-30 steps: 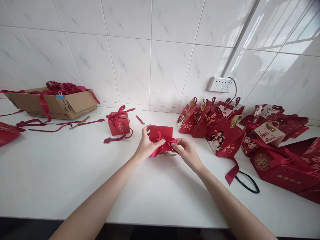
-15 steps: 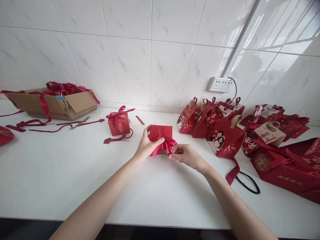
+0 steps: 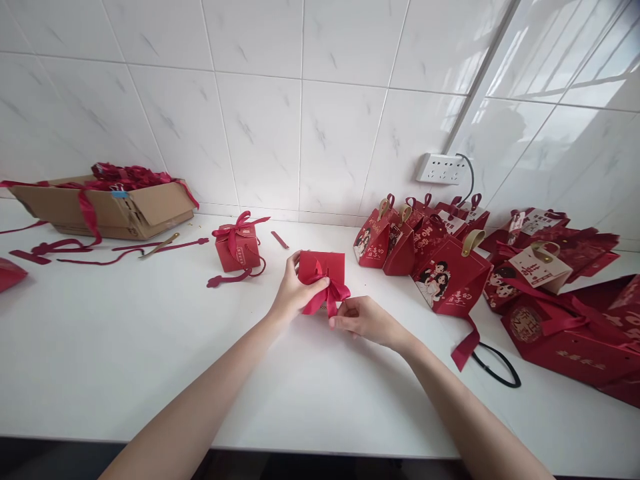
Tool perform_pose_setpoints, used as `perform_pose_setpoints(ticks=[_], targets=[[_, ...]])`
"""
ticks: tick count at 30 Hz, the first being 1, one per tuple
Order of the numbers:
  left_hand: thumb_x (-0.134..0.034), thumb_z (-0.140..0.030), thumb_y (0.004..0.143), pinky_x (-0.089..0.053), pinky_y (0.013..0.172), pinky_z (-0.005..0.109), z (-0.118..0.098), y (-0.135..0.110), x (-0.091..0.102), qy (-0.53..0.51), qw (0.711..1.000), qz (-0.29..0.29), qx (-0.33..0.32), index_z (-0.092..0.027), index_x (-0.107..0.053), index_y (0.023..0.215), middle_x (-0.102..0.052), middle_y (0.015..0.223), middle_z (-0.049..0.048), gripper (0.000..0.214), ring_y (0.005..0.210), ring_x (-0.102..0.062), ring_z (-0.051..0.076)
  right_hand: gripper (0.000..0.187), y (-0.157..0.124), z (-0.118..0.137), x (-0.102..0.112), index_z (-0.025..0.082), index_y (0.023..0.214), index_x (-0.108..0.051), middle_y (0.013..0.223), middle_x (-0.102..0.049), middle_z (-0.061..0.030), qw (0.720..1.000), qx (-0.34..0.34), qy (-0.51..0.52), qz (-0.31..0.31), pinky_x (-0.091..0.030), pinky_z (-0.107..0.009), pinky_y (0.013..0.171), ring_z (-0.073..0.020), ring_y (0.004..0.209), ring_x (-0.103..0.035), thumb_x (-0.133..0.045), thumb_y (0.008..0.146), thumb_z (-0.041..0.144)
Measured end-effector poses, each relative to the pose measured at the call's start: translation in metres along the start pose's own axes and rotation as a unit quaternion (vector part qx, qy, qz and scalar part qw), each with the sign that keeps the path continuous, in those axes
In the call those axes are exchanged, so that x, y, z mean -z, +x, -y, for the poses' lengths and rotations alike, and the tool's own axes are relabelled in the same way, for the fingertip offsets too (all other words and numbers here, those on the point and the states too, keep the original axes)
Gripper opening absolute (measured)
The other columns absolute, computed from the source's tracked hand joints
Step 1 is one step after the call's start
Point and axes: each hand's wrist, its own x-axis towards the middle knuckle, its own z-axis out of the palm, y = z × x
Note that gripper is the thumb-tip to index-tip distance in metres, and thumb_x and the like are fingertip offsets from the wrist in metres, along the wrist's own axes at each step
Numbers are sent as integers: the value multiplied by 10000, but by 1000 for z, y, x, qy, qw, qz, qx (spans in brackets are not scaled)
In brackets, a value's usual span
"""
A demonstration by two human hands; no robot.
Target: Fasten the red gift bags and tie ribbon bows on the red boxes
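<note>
A small red gift box [image 3: 327, 265] lies on the white counter [image 3: 150, 333] in the middle. A dark red ribbon [image 3: 330, 295] is being wrapped across its front. My left hand [image 3: 293, 290] grips the box's left side, thumb pressing the ribbon at its crossing. My right hand [image 3: 363, 320] sits just below and right of the box, fingers pinched on a ribbon end. Another red box with a tied bow [image 3: 237, 247] stands to the left.
A cardboard box of red ribbons [image 3: 107, 203] sits at the back left, with loose ribbons [image 3: 75, 250] strewn before it. Several red gift bags [image 3: 450, 263] crowd the right side. A white power strip [image 3: 440, 168] hangs on the tiled wall.
My right hand has moved down and left, drawing the ribbon end toward me. The left hand stays on the box, and the ribbon loop has tightened.
</note>
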Motion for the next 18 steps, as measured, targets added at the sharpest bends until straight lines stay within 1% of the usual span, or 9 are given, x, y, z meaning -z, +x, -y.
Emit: perform_pose_setpoints(ticks=[2,4,5,7,10,13,15,16,18], targets=[[-712,-196,692,-471,914,356,-1,-1,-1,1,1000,1,-1,-203,-314,1254,-583,1131,88,688,1039,-591,207,393,-3,2,7,163,632,-525,560,-466,37,1000,15,-3,-7,-324,-236,508,-86,511,-413,-636,700,534],[-715,-203,690,-469,919,352,-1,-1,-1,3,1000,3,-4,-210,-309,1251,-579,1135,84,692,1055,-583,207,459,-4,5,13,165,625,-503,521,-424,48,998,28,-10,-47,-294,-238,506,-78,490,-365,-544,751,605],[-718,-212,689,-466,926,353,-1,-1,-1,4,1000,5,-5,-214,-309,1250,-577,1138,82,694,1067,-577,209,469,-5,6,14,168,626,-497,512,-412,53,997,30,-12,-71,-282,-239,506,-76,486,-346,-512,769,614],[-721,-232,688,-458,939,357,1,-1,0,8,1000,8,-9,-221,-308,1249,-572,1148,80,697,1084,-569,213,442,-4,7,14,171,647,-509,517,-415,56,994,32,-13,-104,-279,-238,508,-77,492,-336,-513,780,592],[-716,-254,694,-456,944,364,3,-1,2,9,1000,19,-13,-224,-292,1263,-553,1191,88,710,1080,-572,212,382,-1,5,12,173,679,-541,572,-475,40,990,48,20,-133,-347,-245,550,-90,535,-406,-549,770,544],[-722,-260,687,-436,976,367,5,0,3,19,999,27,-22,-220,-279,1276,-500,1276,106,738,1116,-551,213,362,2,2,11,170,690,-551,688,-550,1,980,69,98,-162,-439,-287,672,-120,649,-515,-585,746,527],[-726,-255,681,-418,998,367,5,-1,2,26,999,35,-27,-223,-275,1279,-453,1332,111,750,1151,-527,214,352,2,2,11,166,687,-556,741,-570,-19,970,82,152,-169,-467,-316,734,-140,720,-548,-614,731,511],[-725,-252,681,-416,1002,369,6,-1,2,26,998,40,-29,-227,-274,1279,-436,1350,111,749,1159,-520,215,344,2,2,11,165,688,-561,756,-575,-25,965,88,177,-170,-475,-322,743,-146,741,-554,-626,726,501],[-718,-249,687,-417,999,376,6,-1,2,22,998,52,-30,-234,-277,1275,-425,1362,108,736,1167,-515,220,332,1,4,11,162,693,-575,750,-574,-27,955,101,216,-175,-484,-310,704,-145,735,-550,-635,725,487]])
